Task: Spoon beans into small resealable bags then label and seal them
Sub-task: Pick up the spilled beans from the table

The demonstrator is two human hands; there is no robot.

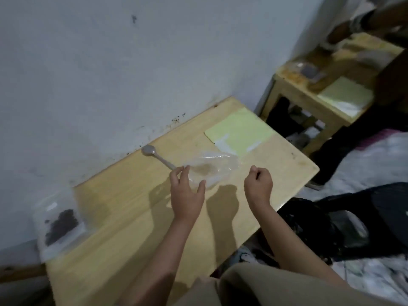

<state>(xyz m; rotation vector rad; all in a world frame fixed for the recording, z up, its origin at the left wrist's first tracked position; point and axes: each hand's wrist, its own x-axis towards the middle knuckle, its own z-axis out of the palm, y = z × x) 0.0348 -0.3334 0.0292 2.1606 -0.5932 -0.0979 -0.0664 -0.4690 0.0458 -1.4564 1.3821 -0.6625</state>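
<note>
A clear empty resealable bag (pixel 212 165) lies flat on the wooden table (pixel 132 217). My left hand (pixel 186 191) hovers at its near left corner, fingers spread and relaxed, holding nothing. My right hand (pixel 258 181) hangs to the right of the bag with its fingers curled into a loose fist, nothing in it. A pale plastic spoon (pixel 157 156) lies just left of the bag, its bowl toward the wall. At the table's left end sits a larger clear bag of dark beans (pixel 60 227). A yellow-green label sheet (pixel 239 130) lies at the far right corner.
The table stands against a white wall (pixel 110 62). A second wooden table (pixel 309 89) with another yellow sheet and a bag stands at the back right, a person beside it. Dark bags and cloth lie on the floor to the right.
</note>
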